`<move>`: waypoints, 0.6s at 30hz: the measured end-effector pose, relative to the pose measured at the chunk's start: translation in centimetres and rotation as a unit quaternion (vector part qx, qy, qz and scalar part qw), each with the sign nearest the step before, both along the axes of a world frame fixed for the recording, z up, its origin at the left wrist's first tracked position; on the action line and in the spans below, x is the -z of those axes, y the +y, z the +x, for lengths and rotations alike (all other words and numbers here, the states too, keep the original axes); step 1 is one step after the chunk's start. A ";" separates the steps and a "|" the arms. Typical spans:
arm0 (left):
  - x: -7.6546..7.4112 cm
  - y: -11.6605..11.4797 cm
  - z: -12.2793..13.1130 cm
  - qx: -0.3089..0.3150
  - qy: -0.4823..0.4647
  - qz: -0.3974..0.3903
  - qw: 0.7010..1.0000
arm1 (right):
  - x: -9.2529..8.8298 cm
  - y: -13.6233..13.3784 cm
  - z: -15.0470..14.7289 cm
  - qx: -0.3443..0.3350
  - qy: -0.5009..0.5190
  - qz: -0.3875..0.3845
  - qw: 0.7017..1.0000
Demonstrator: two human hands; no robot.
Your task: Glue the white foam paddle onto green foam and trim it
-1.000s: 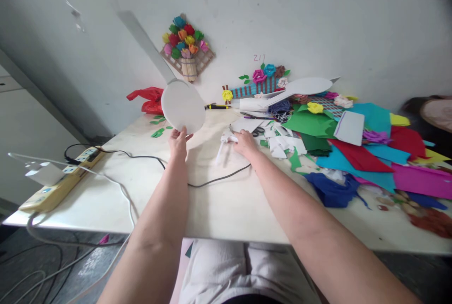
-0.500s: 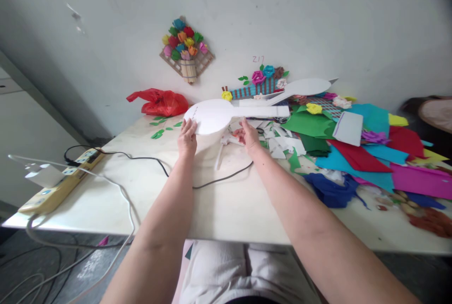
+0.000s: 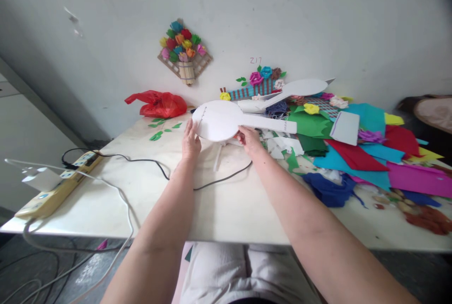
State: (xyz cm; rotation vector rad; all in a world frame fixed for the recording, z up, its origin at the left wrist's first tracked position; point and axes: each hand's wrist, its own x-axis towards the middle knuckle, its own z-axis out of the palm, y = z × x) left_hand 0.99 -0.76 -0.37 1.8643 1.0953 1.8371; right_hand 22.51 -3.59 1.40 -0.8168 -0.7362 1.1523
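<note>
A white cut-out shaped like a round paddle with a long handle (image 3: 226, 119) is held flat above the table (image 3: 226, 200), handle pointing right. My left hand (image 3: 190, 140) grips its round left edge. My right hand (image 3: 249, 137) holds it from below where the disc meets the handle. Under the cut-out lies a white glue gun (image 3: 219, 154) with a dark cable (image 3: 219, 179) trailing toward me.
A heap of coloured paper sheets (image 3: 356, 153) covers the right side. A second white paddle shape (image 3: 300, 88) leans at the back. A red plastic bag (image 3: 160, 104) sits back left. A power strip (image 3: 52, 191) and cables lie at the left edge. Paper-flower crafts hang on the wall (image 3: 183, 52).
The cut-out stood upright in my left hand; it has swung down to lie flat, handle to the right. My right hand left the glue gun and took hold of the cut-out.
</note>
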 end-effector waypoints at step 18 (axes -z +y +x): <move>-0.3 -0.1 -1.4 0.138 -0.359 -0.265 0.884 | 0.2 -0.5 0.3 -0.051 -0.090 0.016 0.994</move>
